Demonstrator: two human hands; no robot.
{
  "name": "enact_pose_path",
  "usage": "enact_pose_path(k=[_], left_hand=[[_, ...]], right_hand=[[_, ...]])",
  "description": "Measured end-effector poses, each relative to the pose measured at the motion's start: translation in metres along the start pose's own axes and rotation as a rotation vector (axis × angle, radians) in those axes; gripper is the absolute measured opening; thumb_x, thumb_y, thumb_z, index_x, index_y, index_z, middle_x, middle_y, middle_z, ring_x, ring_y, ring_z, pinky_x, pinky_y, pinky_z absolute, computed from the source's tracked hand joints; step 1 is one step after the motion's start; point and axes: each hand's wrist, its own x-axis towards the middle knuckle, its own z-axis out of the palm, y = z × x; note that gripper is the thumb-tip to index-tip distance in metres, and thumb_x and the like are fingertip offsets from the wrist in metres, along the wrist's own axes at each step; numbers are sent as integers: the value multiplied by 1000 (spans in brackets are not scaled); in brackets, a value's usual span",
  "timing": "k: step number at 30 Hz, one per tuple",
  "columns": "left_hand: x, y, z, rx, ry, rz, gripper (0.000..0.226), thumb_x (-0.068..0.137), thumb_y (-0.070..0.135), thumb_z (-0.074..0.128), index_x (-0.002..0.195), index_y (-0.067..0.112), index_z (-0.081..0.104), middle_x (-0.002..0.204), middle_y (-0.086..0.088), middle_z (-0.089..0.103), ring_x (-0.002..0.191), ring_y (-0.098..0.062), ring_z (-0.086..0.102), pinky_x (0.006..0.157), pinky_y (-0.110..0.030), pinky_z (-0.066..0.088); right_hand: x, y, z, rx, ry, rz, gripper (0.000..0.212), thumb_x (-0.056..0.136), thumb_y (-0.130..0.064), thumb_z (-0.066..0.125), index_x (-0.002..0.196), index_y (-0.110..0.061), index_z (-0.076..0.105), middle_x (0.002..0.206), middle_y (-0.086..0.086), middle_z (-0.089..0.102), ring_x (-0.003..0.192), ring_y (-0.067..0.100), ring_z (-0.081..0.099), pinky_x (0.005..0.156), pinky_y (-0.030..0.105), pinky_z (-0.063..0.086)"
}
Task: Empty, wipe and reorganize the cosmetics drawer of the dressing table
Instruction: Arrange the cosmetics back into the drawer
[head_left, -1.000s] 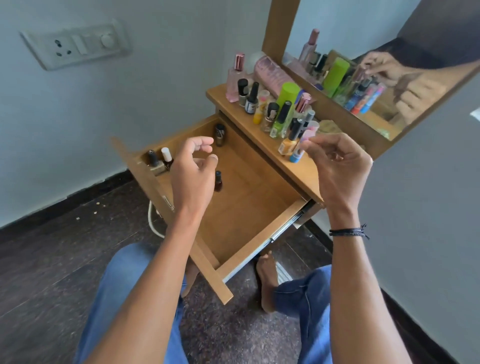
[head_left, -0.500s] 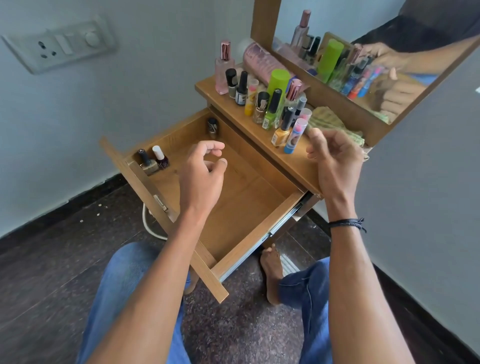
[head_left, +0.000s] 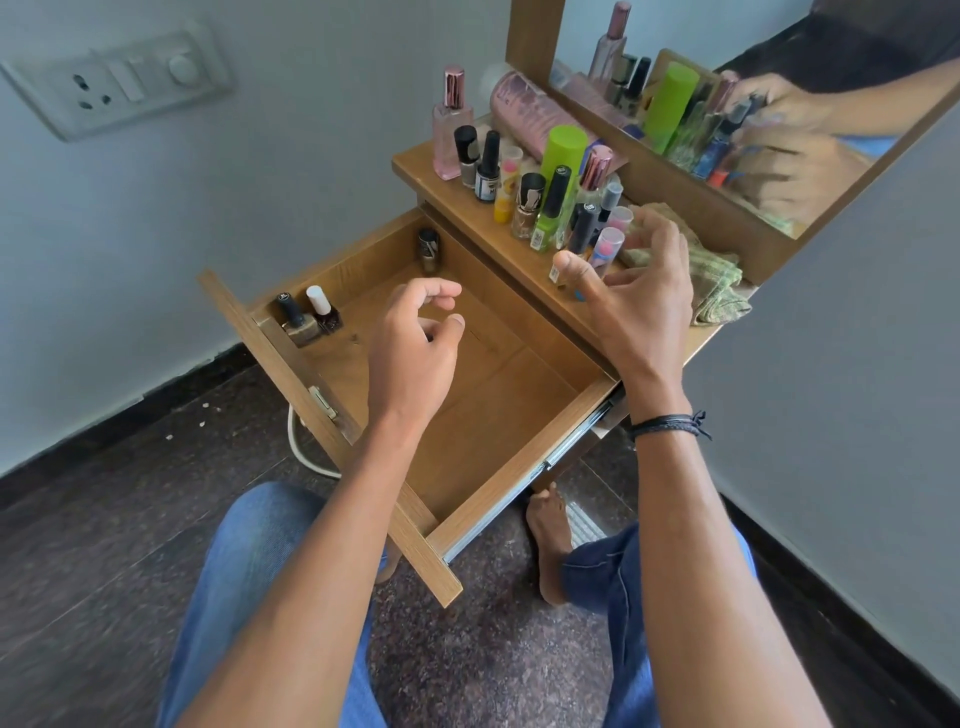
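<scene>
The wooden drawer (head_left: 511, 415) is pulled out wide. Two nail polish bottles, one with a black cap (head_left: 294, 318) and one with a white cap (head_left: 322, 309), stand in its near-left corner. A third dark bottle (head_left: 428, 250) stands in the far corner. My left hand (head_left: 413, 348) hovers over the drawer floor with loosely curled fingers and holds nothing. My right hand (head_left: 641, 296) is spread open above the dressing table top (head_left: 413, 162), between a row of cosmetics bottles (head_left: 545, 208) and a crumpled green cloth (head_left: 714, 283).
A mirror (head_left: 727, 104) leans behind the bottles. A tall pink perfume bottle (head_left: 452, 130) and a green-capped can (head_left: 563, 150) stand at the back. A wall socket plate (head_left: 119, 78) is at upper left. My knees and a bare foot (head_left: 545, 540) are below the drawer.
My right hand has moved right along the table top to the cloth and spread its fingers. A small dark bottle seen beside my left hand earlier is out of sight.
</scene>
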Motion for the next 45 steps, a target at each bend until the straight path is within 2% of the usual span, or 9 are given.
enact_pose_path(k=[8, 15, 21, 25, 29, 33, 37, 41, 45], left_hand=[[1, 1, -1, -11, 12, 1, 27, 94, 10, 66, 114, 28, 64, 116, 6, 66, 83, -11, 67, 61, -6, 49], [1, -1, -1, -17, 18, -2, 27, 94, 10, 66, 116, 25, 65, 115, 5, 66, 82, -10, 67, 60, -6, 48], [4, -1, -5, -27, 35, -5, 26, 93, 11, 66, 115, 26, 65, 115, 7, 67, 84, -10, 67, 62, -9, 52], [8, 0, -19, -129, 47, -61, 23, 92, 15, 68, 112, 27, 67, 110, 10, 69, 86, -11, 69, 76, -33, 62], [10, 7, -41, -177, -125, -63, 22, 91, 23, 70, 113, 29, 70, 108, 15, 71, 95, -6, 69, 85, -32, 60], [9, 10, -61, -150, -349, -12, 28, 91, 29, 72, 119, 33, 68, 115, 18, 70, 104, -1, 67, 93, -26, 49], [7, 3, -61, -157, -430, 30, 40, 89, 32, 76, 127, 29, 67, 121, 14, 69, 111, -8, 66, 99, -41, 55], [9, -7, -58, -160, -420, 34, 39, 87, 27, 78, 125, 27, 69, 117, 10, 72, 112, -14, 66, 98, -46, 54], [12, -10, -52, -110, -333, 46, 30, 87, 28, 78, 117, 28, 73, 116, 13, 71, 111, -7, 65, 97, -37, 55]], right_hand=[[0, 5, -2, -12, -1, 44, 35, 87, -41, 75, 109, -16, 63, 90, -11, 65, 80, 12, 61, 75, 32, 51], [0, 6, -4, 19, 20, 54, 26, 89, -29, 74, 106, -11, 66, 81, -18, 61, 72, -18, 55, 62, 3, 38], [-3, 6, -7, 127, 71, 92, 16, 86, -23, 75, 95, -15, 66, 79, -16, 64, 68, -4, 58, 66, 15, 47], [-11, 1, -9, 177, 175, 90, 19, 86, -26, 75, 92, -10, 67, 77, -16, 65, 67, -1, 59, 67, 22, 52], [-25, -13, -1, 192, 227, -7, 17, 84, -23, 75, 83, -11, 64, 73, -12, 64, 65, 2, 60, 65, 29, 53], [-47, -23, 18, 150, 86, -204, 16, 88, -20, 75, 85, -11, 61, 77, -1, 65, 66, 18, 61, 62, 32, 50], [-66, -24, 40, 118, -132, -277, 14, 91, -23, 75, 93, -17, 63, 85, -5, 64, 73, 15, 61, 66, 37, 53], [-73, -24, 53, 125, -226, -264, 12, 92, -25, 73, 97, -19, 65, 88, -8, 66, 78, 12, 64, 71, 38, 55], [-72, -25, 52, 109, -311, -272, 13, 90, -20, 75, 101, -19, 67, 91, -10, 68, 82, 10, 65, 75, 30, 56]])
